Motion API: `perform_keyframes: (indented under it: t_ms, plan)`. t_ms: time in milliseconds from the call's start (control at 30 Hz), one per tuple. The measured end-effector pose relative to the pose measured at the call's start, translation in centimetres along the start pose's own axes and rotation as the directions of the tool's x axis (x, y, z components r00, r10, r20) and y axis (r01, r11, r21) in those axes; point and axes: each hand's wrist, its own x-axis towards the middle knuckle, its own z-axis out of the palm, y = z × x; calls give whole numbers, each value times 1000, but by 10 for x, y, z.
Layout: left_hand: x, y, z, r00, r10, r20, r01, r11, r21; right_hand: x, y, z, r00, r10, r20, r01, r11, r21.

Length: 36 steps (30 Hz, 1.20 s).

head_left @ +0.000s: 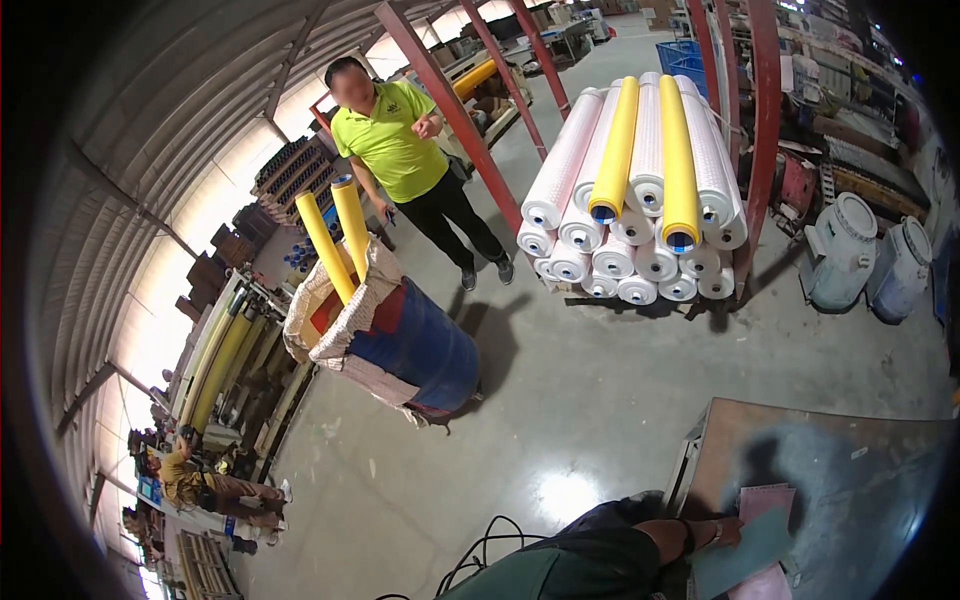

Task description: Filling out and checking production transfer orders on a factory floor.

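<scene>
My left hand point(727, 532), with a dark band at the wrist, is over the table at the lower right. Its fingers are closed at the upper edge of a pale green sheet of paper point(745, 562). Pink sheets point(767, 502) stick out from under the green one on the brown tabletop point(860, 430). A dark green sleeve point(590, 565) covers my arm, which comes in from the lower edge. My right hand is out of the picture.
A blue drum point(425, 350) with a woven sack holds two yellow rolls point(322, 240). Beyond it stands a person in a lime shirt point(395, 150). White rolls point(560, 160) are stacked between red posts point(765, 130). Black cables point(490, 540) lie beside me. Another person point(200, 485) works far left.
</scene>
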Motion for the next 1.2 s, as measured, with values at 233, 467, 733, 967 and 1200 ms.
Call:
perform_keyframes:
  t_ms: [233, 467, 733, 967, 1200]
  plan:
    - [3, 21, 7, 990, -45, 130, 65, 987, -148, -5, -61, -22, 999, 39, -5, -39, 999, 13]
    - [-6, 40, -10, 979, 54, 195, 23, 927, -374, -24, -198, -61, 996, 12, 84, 1, 987, -160]
    - [-5, 51, 6, 982, 24, 187, 59, 903, -425, -42, -267, -94, 984, -155, 87, 171, 961, -215]
    - [-65, 130, -62, 983, 176, -41, -179, 906, -383, -39, -270, -123, 966, -243, 84, 244, 970, 1]
    - [-127, 115, -150, 875, 416, -248, -484, 717, -502, -60, -367, -120, 934, -336, 120, 334, 942, 39]
